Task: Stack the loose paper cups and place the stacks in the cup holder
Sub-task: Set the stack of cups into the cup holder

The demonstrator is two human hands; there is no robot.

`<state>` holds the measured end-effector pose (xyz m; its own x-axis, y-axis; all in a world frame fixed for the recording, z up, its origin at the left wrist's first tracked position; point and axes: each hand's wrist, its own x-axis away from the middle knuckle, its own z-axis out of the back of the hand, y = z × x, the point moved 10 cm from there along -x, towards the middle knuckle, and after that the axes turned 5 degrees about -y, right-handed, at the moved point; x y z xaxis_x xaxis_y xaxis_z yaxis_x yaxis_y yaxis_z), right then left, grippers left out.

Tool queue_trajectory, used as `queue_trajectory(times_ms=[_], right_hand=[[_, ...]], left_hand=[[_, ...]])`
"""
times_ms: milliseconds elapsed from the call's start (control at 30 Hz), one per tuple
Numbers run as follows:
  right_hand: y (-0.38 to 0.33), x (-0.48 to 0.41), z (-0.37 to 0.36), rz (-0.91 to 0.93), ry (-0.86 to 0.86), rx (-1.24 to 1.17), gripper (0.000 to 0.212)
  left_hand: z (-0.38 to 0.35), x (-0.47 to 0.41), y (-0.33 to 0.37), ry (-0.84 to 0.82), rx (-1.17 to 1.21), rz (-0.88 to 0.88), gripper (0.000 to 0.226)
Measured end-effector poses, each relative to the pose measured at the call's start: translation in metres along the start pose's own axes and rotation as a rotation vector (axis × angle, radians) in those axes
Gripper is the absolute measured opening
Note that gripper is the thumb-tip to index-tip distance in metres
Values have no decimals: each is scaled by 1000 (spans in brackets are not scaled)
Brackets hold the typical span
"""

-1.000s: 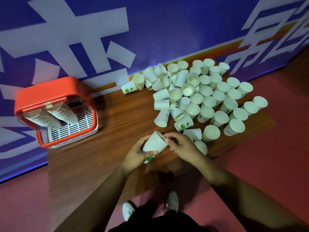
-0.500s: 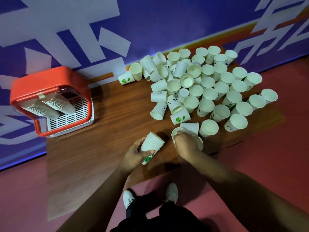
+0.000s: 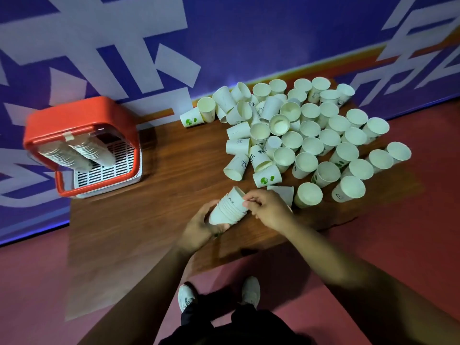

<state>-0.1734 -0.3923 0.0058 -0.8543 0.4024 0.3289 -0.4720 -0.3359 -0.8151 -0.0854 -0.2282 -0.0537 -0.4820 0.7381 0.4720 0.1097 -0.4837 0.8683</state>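
Since half a second ago the right hand [image 3: 267,210] is coming back from the loose pile to the stack of cups [image 3: 230,207], which the left hand [image 3: 200,226] is holding tilted just above the wooden surface [image 3: 159,210]. Its grip is closed around the stack's lower end; the right grip is pinching the rim of the topmost cup, seating it. Stacking is the step in hand. Beyond the stack, away from the person, the loose cups [image 3: 306,135] are lying well spread, many upright, some tipped. Left of the stack and well apart, the red cup holder [image 3: 82,115] is already carrying two stacks. Next, I judge, the right hand is needing another cup, aligned mouth to base.
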Motion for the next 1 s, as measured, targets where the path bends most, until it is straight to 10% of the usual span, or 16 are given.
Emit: queue_trajectory(times_ms=[233,400,767,1000], right_hand=[[24,21,2,-65,66,-128,23],[69,39,31,-126,278,169,27],[109,46,7,-241,155,607,21],[55,51,49,-38,496,73,5]], left_hand=[[-23,-3,12,-70,32,-23,62],[-26,-5,10,-88,-4,-7,63],[-26,-12,-6,-135,-103,49,70],[-9,-18,-18,-101,-152,65,68]])
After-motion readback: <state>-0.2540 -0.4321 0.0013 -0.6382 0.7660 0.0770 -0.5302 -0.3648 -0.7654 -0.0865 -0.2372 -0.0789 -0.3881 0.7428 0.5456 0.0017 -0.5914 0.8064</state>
